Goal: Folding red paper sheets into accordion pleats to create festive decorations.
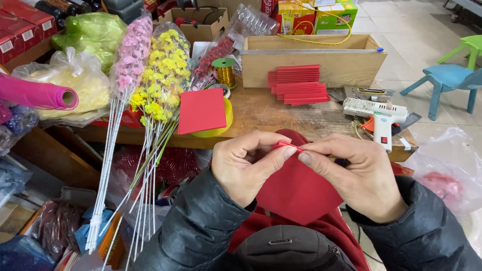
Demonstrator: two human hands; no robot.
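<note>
Closest to us, our left hand (246, 168) and right hand (359, 175) meet over a red paper sheet (296, 193) held just off the near edge of the worktop (271, 113). The fingers of both hands are pinched narrow on the sheet's top edge, where a thin fold (287, 145) has been raised; we judge the pleating barely begun, most of the sheet being flat. A stack of folded red strips (298, 84) lies finished by the wooden box (311, 60), and another flat red sheet (202, 110) waits near the glue gun (379, 118).
</note>
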